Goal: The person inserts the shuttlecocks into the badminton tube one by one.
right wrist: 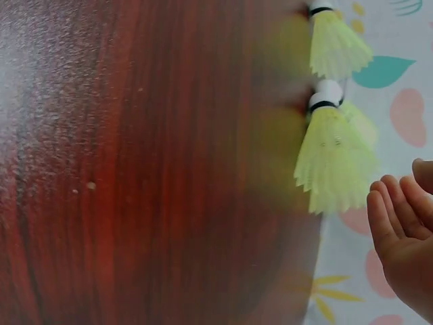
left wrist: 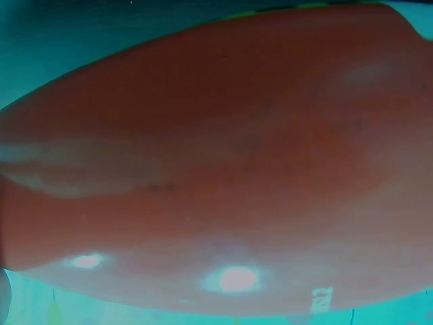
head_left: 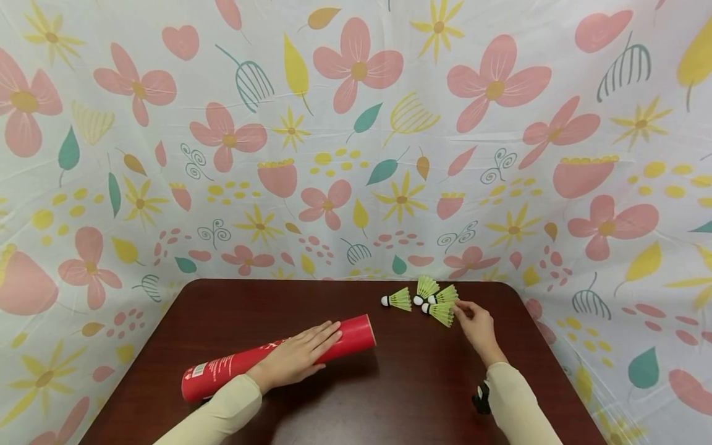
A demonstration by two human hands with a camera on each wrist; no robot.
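Observation:
A red shuttlecock tube (head_left: 239, 368) with white print and a barcode lies slantwise on the table, its right end nearer the back. My left hand (head_left: 300, 355) rests on top of it with fingers stretched along its right half. Close up, the tube's glossy red side (left wrist: 223, 203) fills most of the left wrist view. Several yellow-green shuttlecocks (head_left: 442, 313) with white heads lie at the back right, some overlapping. My right hand (head_left: 477, 327) is just right of their skirts, fingers loosely bent and nothing between them. In the right wrist view, that hand (right wrist: 409, 233) is apart from the nearest shuttlecock (right wrist: 335, 156).
One shuttlecock (head_left: 397, 300) lies slightly left of the cluster. The dark brown table (head_left: 411, 389) has rounded back corners. A white cloth (head_left: 334, 154) printed with flowers and leaves hangs behind it and along both sides. A small black device (head_left: 481, 398) sits at my right wrist.

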